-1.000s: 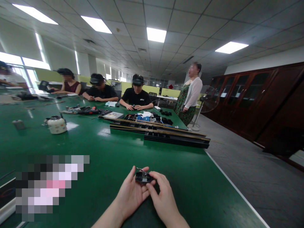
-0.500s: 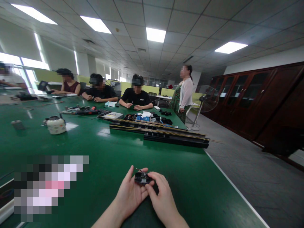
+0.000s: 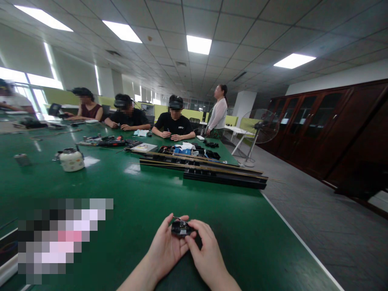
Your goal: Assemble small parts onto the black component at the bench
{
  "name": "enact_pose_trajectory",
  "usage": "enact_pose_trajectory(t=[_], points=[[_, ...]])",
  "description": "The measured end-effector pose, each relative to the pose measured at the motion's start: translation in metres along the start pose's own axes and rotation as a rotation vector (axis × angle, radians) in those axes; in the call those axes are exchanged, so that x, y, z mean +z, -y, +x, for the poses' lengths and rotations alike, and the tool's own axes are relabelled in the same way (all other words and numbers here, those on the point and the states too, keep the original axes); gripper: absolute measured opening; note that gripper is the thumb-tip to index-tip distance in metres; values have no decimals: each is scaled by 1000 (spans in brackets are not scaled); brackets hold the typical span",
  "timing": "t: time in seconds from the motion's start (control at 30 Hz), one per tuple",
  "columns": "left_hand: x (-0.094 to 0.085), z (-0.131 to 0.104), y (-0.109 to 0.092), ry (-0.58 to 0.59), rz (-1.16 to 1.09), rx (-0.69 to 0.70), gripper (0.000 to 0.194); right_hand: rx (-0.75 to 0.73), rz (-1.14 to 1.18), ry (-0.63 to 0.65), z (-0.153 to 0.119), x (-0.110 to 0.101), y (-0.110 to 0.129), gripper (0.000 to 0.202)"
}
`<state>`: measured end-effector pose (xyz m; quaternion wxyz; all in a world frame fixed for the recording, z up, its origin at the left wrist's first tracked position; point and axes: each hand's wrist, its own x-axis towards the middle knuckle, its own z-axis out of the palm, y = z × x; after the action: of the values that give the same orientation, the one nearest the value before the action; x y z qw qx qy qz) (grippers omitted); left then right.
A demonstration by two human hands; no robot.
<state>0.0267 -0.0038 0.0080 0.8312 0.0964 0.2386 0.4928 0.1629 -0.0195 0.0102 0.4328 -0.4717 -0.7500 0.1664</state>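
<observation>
Sitting at six o'clock above the worktop: small black device, presumably light, stiff, fragile inside; left hand cradling it on fingers, right hand pinching its three-o'clock end; sides probably offering safest hold.

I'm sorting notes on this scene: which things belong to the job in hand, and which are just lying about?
In hand:
small black part, held by the left hand and right hand

Apparently just lying about:
patterned pot
black rails
flat pale box
</observation>
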Motion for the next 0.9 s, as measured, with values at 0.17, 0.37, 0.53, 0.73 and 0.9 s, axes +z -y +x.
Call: enact_pose_trajectory(t=[0.17, 0.37, 0.53, 0.73, 0.9], points=[[1, 0, 0, -9, 9, 3, 29, 10, 0, 20, 0, 1, 0, 26], [0, 0, 0, -6, 4, -1, 29, -16, -2, -13, 0, 2, -2, 27], [-2, 1, 0, 9, -11, -13, 30, 2, -2, 5, -1, 2, -3, 28], [2, -2, 1, 8, 12, -20, 33, 34, -32, 32, -1, 1, 0, 31], [4, -3, 1, 28, 34, -36, 34, 37, -24, 57, 0, 1, 2, 29]])
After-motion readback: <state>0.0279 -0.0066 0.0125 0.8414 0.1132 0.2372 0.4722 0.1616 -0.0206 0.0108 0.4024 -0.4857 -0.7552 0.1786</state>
